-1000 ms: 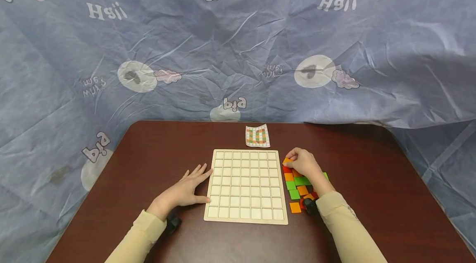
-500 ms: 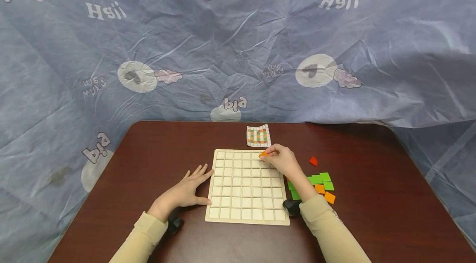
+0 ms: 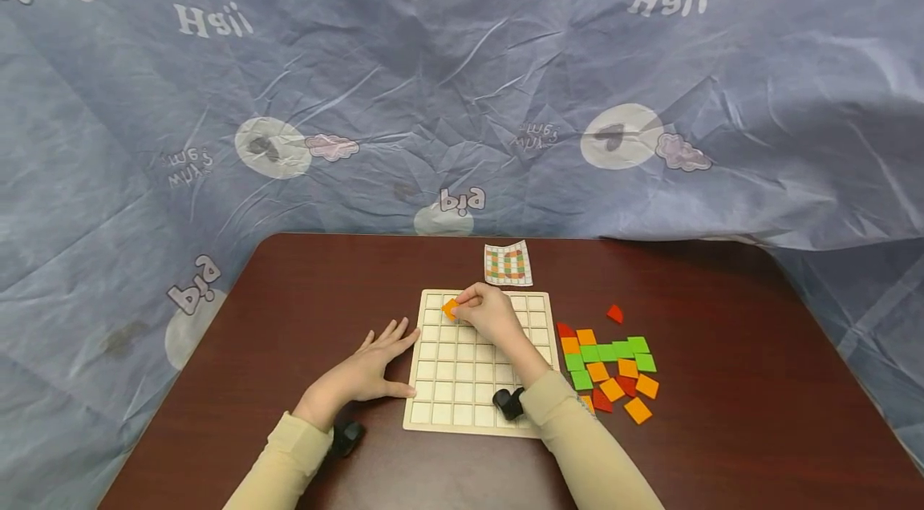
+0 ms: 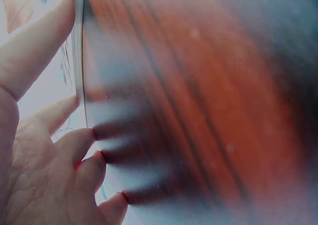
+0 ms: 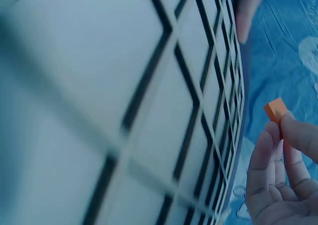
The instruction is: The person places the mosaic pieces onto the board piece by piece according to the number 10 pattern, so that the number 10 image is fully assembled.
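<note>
My right hand (image 3: 491, 316) pinches an orange square tile (image 3: 451, 309) between thumb and fingers over the upper left part of a pale wooden grid board (image 3: 456, 372). In the right wrist view the same orange tile (image 5: 276, 110) sticks out from the fingertips, apart from the board. My left hand (image 3: 366, 370) lies spread at the board's left side, with thumb and forefinger touching its edge. The left wrist view shows the thumb (image 4: 39, 46) against that edge and the other fingers straightened on the table.
Right of the board lie several green tiles (image 3: 606, 351), orange tiles (image 3: 638, 411) and red rounded pieces (image 3: 602, 401). One red piece (image 3: 615, 313) sits apart, farther back. Behind the board is a paper card with a coloured grid pattern (image 3: 508, 265). A blue printed cloth (image 3: 404, 93) hangs beyond the brown table (image 3: 722, 382).
My right hand has picked up the orange tile from the pile and carried it left across the board's far rows. The left hand has stayed at the board's edge.
</note>
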Available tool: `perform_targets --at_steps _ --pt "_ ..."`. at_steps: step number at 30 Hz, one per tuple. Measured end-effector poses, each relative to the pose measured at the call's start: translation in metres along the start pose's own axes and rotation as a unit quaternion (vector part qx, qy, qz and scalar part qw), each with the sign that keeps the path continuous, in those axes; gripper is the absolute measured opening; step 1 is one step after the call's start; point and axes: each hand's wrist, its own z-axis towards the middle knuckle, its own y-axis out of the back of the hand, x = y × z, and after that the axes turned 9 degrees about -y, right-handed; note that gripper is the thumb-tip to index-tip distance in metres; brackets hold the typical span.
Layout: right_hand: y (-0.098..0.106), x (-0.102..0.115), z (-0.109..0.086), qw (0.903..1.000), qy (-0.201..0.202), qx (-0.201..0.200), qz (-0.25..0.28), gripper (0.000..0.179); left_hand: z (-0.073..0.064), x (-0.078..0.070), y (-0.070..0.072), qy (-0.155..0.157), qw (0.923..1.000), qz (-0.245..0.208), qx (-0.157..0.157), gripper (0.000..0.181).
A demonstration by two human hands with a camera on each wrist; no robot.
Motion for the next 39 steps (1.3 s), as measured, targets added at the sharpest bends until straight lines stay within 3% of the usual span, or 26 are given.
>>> perform_targets --at_steps 11,21,31,39 --pt "-0.029 0.011 0.013 0.9937 0.049 -0.006 -0.1 0.005 0.001 -0.001 0.001 0.0 1.0 -0.002 0.005 0.095" --pt "-0.032 0.013 0.016 0.9846 0.073 -0.019 -0.158 0.009 0.002 0.002 0.002 -0.001 0.9999 -0.006 0.013 0.098" --pt "-0.034 0.013 0.013 0.9736 0.078 -0.009 -0.214 0.019 0.003 0.001 0.001 0.004 0.9999 -0.009 0.012 0.107" --pt "-0.034 0.012 0.012 0.9601 0.105 0.017 -0.259 0.026 0.003 -0.001 0.001 0.012 0.9998 -0.007 0.013 0.111"
